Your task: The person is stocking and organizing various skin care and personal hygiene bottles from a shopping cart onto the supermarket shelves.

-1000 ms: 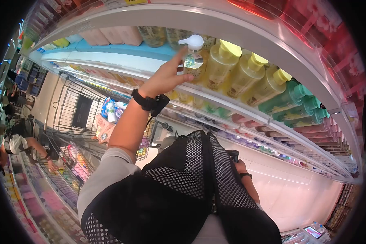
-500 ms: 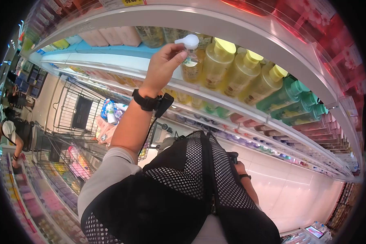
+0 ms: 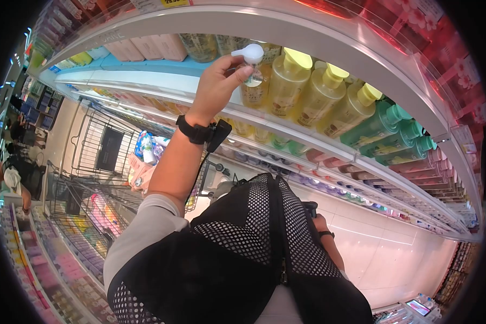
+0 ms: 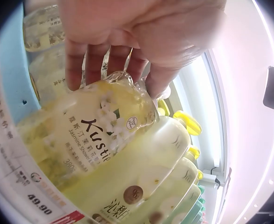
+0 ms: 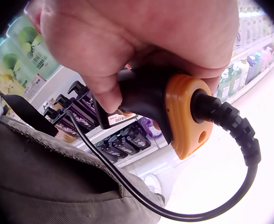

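Note:
In the head view my left hand [image 3: 215, 89] is at the shelf, its thumb and fingers round the neck of a clear shower gel bottle [image 3: 254, 96] with a white pump top [image 3: 252, 52]. The left wrist view shows its yellowish front label [image 4: 92, 135] reading Kustie, with fingers behind the neck and the thumb at the side. The bottle stands upright among its neighbours. Low by my body, my right hand [image 3: 319, 222] grips a black-and-orange handheld device [image 5: 188, 116], with a black cable [image 5: 235, 186] leaving its orange end.
Yellow-capped bottles [image 3: 291, 86] stand right beside the bottle, with green ones [image 3: 386, 129] beyond. An upper shelf edge [image 3: 318, 32] runs close above. A shopping cart [image 3: 105, 140] with packages stands to the left. Another person [image 3: 16, 178] is at the opposite shelf.
My left hand was spread beside the bottle; its fingers have since curled round the neck under the pump. The person at the far left has shifted. My right hand stays low.

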{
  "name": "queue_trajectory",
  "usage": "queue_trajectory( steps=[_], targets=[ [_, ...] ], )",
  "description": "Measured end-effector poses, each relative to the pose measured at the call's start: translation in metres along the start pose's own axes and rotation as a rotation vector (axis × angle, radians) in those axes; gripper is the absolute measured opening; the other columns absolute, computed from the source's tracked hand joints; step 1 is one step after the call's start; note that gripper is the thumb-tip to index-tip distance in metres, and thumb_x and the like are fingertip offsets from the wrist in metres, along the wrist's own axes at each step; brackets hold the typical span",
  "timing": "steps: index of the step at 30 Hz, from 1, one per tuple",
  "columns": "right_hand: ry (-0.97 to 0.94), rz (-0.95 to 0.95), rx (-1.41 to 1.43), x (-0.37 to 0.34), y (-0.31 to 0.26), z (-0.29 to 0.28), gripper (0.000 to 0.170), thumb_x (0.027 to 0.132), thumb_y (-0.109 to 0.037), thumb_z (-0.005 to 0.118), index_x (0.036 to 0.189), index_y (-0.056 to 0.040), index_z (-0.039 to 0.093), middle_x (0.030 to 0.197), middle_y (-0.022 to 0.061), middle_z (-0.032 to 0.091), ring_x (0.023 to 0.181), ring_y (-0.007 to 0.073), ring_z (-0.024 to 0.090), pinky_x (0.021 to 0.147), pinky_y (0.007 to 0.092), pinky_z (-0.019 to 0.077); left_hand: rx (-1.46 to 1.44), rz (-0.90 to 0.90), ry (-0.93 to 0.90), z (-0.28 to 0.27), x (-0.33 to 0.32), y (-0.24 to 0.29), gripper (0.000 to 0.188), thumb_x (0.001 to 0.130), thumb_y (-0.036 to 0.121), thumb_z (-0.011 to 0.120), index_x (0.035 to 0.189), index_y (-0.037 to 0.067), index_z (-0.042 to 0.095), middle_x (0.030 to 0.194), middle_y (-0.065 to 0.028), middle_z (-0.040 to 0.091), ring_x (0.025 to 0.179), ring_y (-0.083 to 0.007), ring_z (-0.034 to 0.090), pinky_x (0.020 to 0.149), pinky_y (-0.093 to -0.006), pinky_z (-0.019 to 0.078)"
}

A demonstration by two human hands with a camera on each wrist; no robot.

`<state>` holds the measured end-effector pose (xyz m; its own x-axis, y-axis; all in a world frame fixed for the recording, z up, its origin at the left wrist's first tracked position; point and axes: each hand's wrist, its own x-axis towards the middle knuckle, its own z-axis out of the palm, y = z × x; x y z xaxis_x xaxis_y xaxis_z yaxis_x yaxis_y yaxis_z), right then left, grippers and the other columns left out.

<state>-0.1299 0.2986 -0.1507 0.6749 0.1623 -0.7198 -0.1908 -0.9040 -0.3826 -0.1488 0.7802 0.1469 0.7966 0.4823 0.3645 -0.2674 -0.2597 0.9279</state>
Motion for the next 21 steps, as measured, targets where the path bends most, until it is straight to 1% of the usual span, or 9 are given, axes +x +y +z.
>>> queue_trajectory(
  steps=[3,5,9,11,12,14,15,17,21],
  targets=[
    [0.004,-0.010,0.029,0.002,0.001,0.002,0.037,0.075,-0.027,0.066,0.093,0.0056,0.061,0.070,0.0133,0.064,0.060,0.0238,0.064,0.055,0.0359,0.0514,0.007,0.002,0.003,0.000,0.001,-0.004,0.038,0.088,0.023,0.067,0.115,-0.003,0.059,0.104,-0.0066,0.063,0.095,-0.0140,0.060,0.081,-0.0265,0.0478],
    [0.007,-0.005,0.031,0.003,0.001,0.003,0.037,0.075,-0.026,0.066,0.092,0.0055,0.061,0.070,0.0132,0.064,0.060,0.0235,0.064,0.055,0.0358,0.0515,0.038,0.053,-0.005,-0.001,0.001,-0.009,0.040,0.087,0.022,0.067,0.116,-0.004,0.058,0.104,-0.0075,0.063,0.093,-0.0142,0.060,0.080,-0.0270,0.0481],
    [0.007,-0.001,0.029,0.001,-0.002,0.002,0.037,0.076,-0.026,0.067,0.093,0.0053,0.061,0.071,0.0131,0.064,0.060,0.0228,0.064,0.055,0.0355,0.0515,0.011,0.023,0.007,-0.002,-0.001,-0.006,0.041,0.086,0.021,0.068,0.117,-0.004,0.058,0.104,-0.0080,0.063,0.091,-0.0143,0.059,0.080,-0.0281,0.0481],
    [-0.003,0.008,0.037,-0.001,-0.003,0.000,0.037,0.076,-0.026,0.066,0.093,0.0052,0.061,0.071,0.0130,0.064,0.060,0.0227,0.064,0.055,0.0355,0.0515,0.092,0.037,-0.056,-0.006,0.001,-0.007,0.044,0.088,0.017,0.067,0.123,-0.005,0.053,0.113,-0.0089,0.061,0.097,-0.0135,0.059,0.085,-0.0263,0.0468],
    [-0.013,0.018,0.047,-0.002,-0.004,0.000,0.037,0.076,-0.026,0.066,0.094,0.0052,0.060,0.072,0.0129,0.063,0.060,0.0226,0.064,0.054,0.0354,0.0514,0.092,0.037,-0.054,-0.004,0.001,-0.006,0.044,0.088,0.017,0.067,0.123,-0.005,0.053,0.113,-0.0089,0.061,0.097,-0.0135,0.059,0.085,-0.0263,0.0468],
    [-0.011,0.021,0.045,-0.003,-0.005,-0.001,0.036,0.076,-0.026,0.066,0.094,0.0052,0.060,0.071,0.0128,0.063,0.060,0.0227,0.063,0.054,0.0354,0.0514,0.063,0.018,0.008,0.002,0.000,-0.001,0.043,0.082,0.023,0.070,0.114,-0.003,0.059,0.104,-0.0082,0.063,0.092,-0.0140,0.058,0.081,-0.0285,0.0475],
    [-0.007,0.023,0.045,-0.004,-0.005,-0.001,0.036,0.076,-0.026,0.066,0.094,0.0051,0.060,0.071,0.0127,0.063,0.059,0.0227,0.063,0.053,0.0353,0.0513,0.062,0.018,0.010,0.001,0.000,0.004,0.043,0.082,0.023,0.070,0.114,-0.003,0.059,0.104,-0.0082,0.063,0.092,-0.0140,0.058,0.081,-0.0285,0.0475],
    [-0.010,0.024,0.051,-0.004,-0.006,-0.001,0.036,0.076,-0.025,0.066,0.095,0.0050,0.060,0.070,0.0126,0.062,0.059,0.0228,0.063,0.053,0.0354,0.0512,0.161,-0.035,-0.061,0.001,0.001,0.011,0.050,0.085,0.021,0.070,0.123,-0.006,0.051,0.113,-0.0102,0.060,0.094,-0.0128,0.057,0.082,-0.0271,0.0472],
    [-0.011,0.033,0.054,-0.006,-0.008,-0.001,0.035,0.077,-0.024,0.065,0.096,0.0049,0.060,0.070,0.0127,0.062,0.058,0.0231,0.062,0.052,0.0355,0.0507,0.176,-0.028,-0.064,0.000,0.003,0.002,0.051,0.085,0.024,0.069,0.122,-0.006,0.052,0.111,-0.0096,0.060,0.091,-0.0123,0.057,0.080,-0.0269,0.0473]
  ],
)
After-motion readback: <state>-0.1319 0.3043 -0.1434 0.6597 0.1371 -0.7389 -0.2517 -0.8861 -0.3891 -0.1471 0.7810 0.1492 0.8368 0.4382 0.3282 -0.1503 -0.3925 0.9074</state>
